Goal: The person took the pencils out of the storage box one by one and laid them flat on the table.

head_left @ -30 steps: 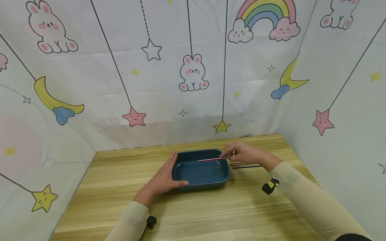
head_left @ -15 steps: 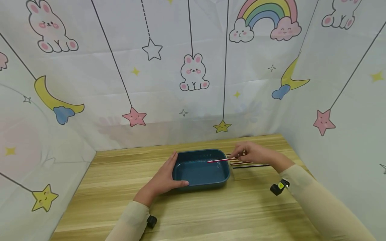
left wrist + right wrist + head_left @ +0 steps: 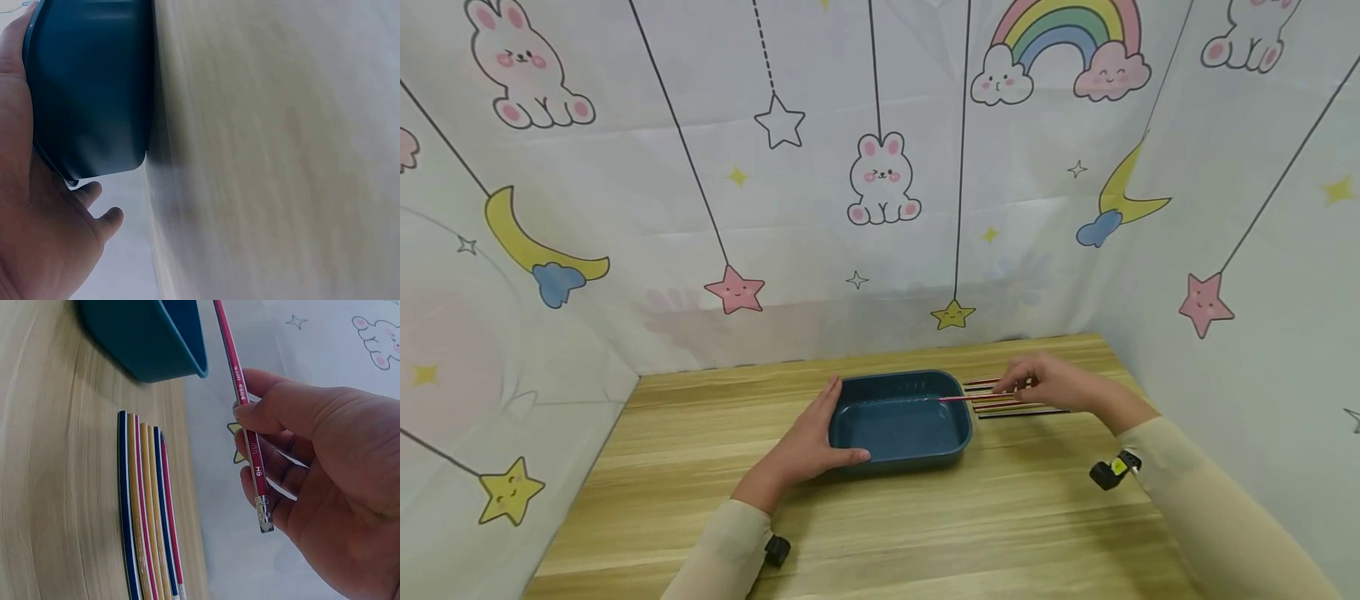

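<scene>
My left hand (image 3: 807,440) holds the left end of a deep blue rectangular tray (image 3: 898,458), thumb over the front rim and fingers along the left side. Nothing lies inside the tray. Between thumb and fingers of my right hand (image 3: 1051,382) is a red HB pencil (image 3: 242,384) with a metal band and a pale eraser. Its far end reaches over the tray's right rim in the head view. Under and beside that hand, a row of pencils (image 3: 144,500) in dark blue, yellow and red with white stripes lies on the table.
The wood-grain table (image 3: 925,533) ends at a white cloth backdrop (image 3: 820,217) printed with rabbits, stars and moons. That cloth also rises along the left and right sides. A black wrist camera (image 3: 1108,472) hangs under the right sleeve.
My right hand has moved to the right with the pencil, drawing most of it out from over the tray. More of the pencil row shows. My left hand and the tray stay in place.
</scene>
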`<state>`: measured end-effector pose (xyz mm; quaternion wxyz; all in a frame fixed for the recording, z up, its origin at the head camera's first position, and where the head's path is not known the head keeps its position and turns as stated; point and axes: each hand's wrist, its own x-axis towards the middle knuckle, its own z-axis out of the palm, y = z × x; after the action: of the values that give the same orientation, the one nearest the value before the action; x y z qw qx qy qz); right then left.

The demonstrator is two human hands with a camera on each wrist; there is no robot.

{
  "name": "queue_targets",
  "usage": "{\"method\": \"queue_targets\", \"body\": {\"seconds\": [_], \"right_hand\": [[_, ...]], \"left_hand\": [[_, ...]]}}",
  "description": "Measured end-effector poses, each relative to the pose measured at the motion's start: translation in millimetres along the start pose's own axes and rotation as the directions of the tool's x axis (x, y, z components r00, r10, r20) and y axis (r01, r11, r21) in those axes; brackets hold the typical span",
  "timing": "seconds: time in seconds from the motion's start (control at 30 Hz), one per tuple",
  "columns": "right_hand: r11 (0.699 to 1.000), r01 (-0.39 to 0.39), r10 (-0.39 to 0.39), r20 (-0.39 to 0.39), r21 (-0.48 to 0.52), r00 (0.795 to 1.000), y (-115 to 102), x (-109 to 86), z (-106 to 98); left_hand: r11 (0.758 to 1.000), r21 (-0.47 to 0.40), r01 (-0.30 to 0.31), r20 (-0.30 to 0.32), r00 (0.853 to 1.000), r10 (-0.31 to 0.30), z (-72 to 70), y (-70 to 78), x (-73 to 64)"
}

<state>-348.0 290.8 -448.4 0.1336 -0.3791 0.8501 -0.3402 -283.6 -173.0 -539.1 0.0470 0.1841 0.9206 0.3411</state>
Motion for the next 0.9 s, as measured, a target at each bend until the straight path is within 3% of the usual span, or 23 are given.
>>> {"method": "queue_targets", "body": {"seconds": [0.33, 0.9], "right_hand": [[0.999, -0.053, 0.053, -0.013, 0.01, 0.998, 7, -14.9, -6], [0.992, -0.113, 0.111, -0.029, -0.06, 0.993, 27, -38.0, -8]], "left_hand": [[1.0, -0.007, 0.014, 0.007, 1.0, -0.014, 0.0, -0.2, -1.6], [1.0, 0.0, 0.008, 0.003, 1.0, -0.008, 1.0, -0.8, 0.2]]}}
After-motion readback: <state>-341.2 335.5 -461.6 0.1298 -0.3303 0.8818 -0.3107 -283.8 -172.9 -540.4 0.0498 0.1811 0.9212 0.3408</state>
